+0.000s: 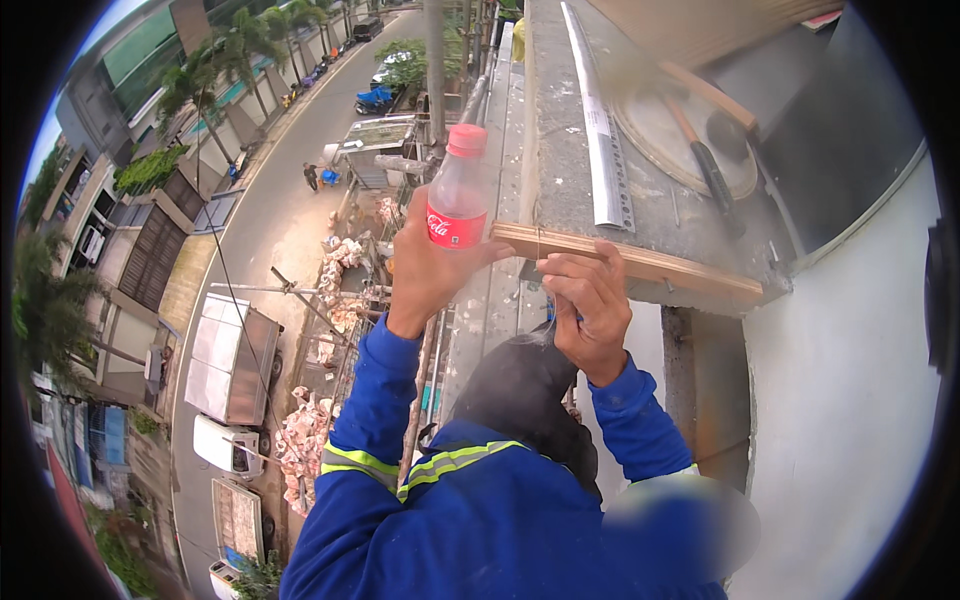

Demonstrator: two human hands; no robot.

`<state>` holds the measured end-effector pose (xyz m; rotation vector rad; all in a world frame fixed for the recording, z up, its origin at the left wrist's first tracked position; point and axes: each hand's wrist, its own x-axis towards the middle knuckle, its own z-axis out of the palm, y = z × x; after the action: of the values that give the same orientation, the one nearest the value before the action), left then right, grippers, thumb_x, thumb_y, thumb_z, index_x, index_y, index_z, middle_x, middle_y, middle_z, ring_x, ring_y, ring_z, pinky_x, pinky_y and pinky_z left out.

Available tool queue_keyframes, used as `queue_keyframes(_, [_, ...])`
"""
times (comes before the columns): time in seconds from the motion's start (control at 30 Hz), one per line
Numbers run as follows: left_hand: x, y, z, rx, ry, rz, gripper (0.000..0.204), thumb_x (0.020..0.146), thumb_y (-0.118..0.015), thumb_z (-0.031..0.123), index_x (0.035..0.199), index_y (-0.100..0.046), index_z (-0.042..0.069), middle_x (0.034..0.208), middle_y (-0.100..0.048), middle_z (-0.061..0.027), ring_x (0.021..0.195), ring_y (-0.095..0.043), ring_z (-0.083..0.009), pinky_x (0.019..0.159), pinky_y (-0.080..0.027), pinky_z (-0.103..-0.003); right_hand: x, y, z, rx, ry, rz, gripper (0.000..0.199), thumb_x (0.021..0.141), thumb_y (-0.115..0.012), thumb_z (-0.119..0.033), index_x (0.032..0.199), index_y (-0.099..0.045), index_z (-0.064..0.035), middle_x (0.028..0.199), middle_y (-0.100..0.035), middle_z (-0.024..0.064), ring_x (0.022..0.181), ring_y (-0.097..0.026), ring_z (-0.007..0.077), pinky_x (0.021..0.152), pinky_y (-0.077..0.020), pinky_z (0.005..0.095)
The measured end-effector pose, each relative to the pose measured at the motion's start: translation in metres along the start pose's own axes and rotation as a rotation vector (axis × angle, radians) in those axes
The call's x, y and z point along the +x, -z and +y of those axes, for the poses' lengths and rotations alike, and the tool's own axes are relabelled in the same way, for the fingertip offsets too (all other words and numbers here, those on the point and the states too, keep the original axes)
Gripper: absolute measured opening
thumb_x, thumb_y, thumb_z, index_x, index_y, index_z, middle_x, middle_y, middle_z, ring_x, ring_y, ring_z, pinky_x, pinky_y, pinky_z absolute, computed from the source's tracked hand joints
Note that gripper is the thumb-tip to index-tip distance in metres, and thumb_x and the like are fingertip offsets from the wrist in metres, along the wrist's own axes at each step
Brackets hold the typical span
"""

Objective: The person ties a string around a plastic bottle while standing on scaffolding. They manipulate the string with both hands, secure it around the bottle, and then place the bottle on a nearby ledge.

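Neither of my own hands shows in the head view. Just below me a person in a blue jacket with reflective stripes [470, 520] and a dark hood [520, 385] raises both arms. Their left hand [425, 265] holds a clear plastic bottle [458, 195] with a red cap and red label upright against the end of a wooden batten [660, 265]. Their right hand [590, 300] pinches something small, perhaps a thin string, under the batten. The batten lies along the edge of a concrete ledge [560, 150].
On the ledge lie a perforated metal strip [600, 140], a round board [670, 135] and a wooden-handled tool [705, 160]. A white wall [840, 400] fills the right. Scaffold poles [420, 380] drop at the left, with a street, trucks [232, 370] and rubble sacks far below.
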<state>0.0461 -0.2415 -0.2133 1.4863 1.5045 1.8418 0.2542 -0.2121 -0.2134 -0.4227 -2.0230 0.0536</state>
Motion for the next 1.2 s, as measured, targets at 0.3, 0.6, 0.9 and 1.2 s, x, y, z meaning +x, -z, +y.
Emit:
queue_keyframes(0.3, [0.033,0.006,0.027,0.298,-0.068,-0.124,0.068,0.063,-0.09,0.034,0.113,-0.056,0.002,0.087,-0.071,-0.0181,0.082,-0.071,-0.0347,0.07,-0.055,-0.041,0.004,-0.001,0.003,-0.022,-0.022,-0.041,0.016,0.08,-0.068,0.002,0.089,-0.062,-0.0105,0.104,-0.073,0.0016,0.1,-0.068,0.0197,0.109,-0.031,0.0513])
queue_keyframes(0.6, [0.103,-0.002,0.045,0.73,-0.326,-0.507,0.085,0.054,-0.093,0.037,0.123,-0.055,0.006,0.092,-0.07,-0.02,0.089,-0.068,-0.0413,0.075,-0.053,-0.045,0.006,0.001,0.001,0.027,-0.059,-0.041,0.017,0.08,-0.068,0.003,0.089,-0.061,-0.0099,0.104,-0.073,0.0028,0.093,-0.07,0.0196,0.106,-0.0342,0.0526])
queue_keyframes(0.9, [0.105,-0.016,0.012,0.437,-0.49,-0.497,0.092,0.05,-0.096,0.029,0.127,-0.051,0.006,0.103,-0.069,-0.0183,0.098,-0.066,-0.0423,0.081,-0.053,-0.045,0.005,-0.002,0.003,0.055,-0.071,-0.016,0.017,0.081,-0.069,0.002,0.09,-0.061,-0.0099,0.104,-0.074,0.0048,0.089,-0.071,0.0207,0.106,-0.0342,0.0532])
queue_keyframes(1.2, [0.096,-0.017,-0.003,0.357,-0.446,-0.423,0.093,0.051,-0.097,0.033,0.128,-0.051,0.007,0.102,-0.07,-0.0154,0.096,-0.068,-0.0384,0.08,-0.054,-0.043,0.006,-0.004,0.002,0.049,-0.079,-0.011,0.019,0.081,-0.07,0.002,0.09,-0.06,-0.0105,0.105,-0.074,0.0041,0.089,-0.072,0.0198,0.104,-0.0345,0.053])
